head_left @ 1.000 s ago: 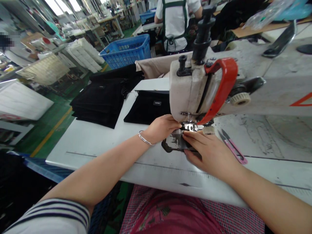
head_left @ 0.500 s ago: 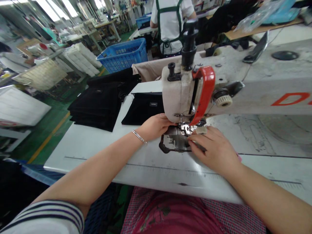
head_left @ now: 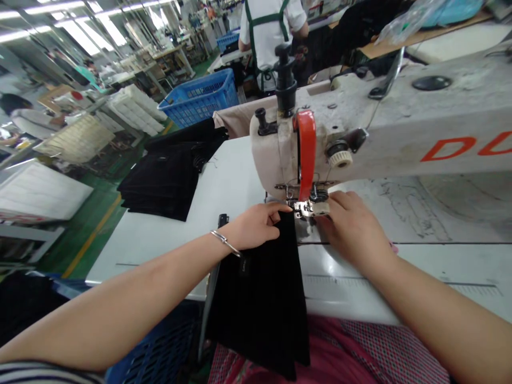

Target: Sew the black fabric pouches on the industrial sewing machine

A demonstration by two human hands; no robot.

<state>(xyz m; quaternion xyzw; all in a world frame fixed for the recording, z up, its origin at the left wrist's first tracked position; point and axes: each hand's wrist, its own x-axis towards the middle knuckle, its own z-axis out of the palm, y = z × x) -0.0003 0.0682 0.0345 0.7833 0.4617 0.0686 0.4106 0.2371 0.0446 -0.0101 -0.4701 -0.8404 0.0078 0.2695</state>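
Observation:
A black fabric piece (head_left: 264, 288) lies from the sewing machine's needle area down over the table's front edge onto my lap. My left hand (head_left: 254, 226), with a silver bangle on the wrist, rests on the fabric's top edge, fingers curled and pinching it by the presser foot (head_left: 306, 207). To the right of the foot, my right hand (head_left: 352, 229) lies on the table with bent fingers reaching under the machine head (head_left: 280, 154); what they touch is hidden. A red guard (head_left: 306, 152) hangs over the needle.
A stack of black fabric pieces (head_left: 166, 176) sits at the table's far left. A blue basket (head_left: 202, 96) stands behind it, and a second blue crate (head_left: 160, 352) sits below the table by my left knee. A person in a white shirt and green apron straps (head_left: 272, 32) works beyond the machine.
The black fabric piece that lay behind the machine head is now drawn forward under my left hand and hangs over the table edge, covering the metal needle plate. My view has shifted right.

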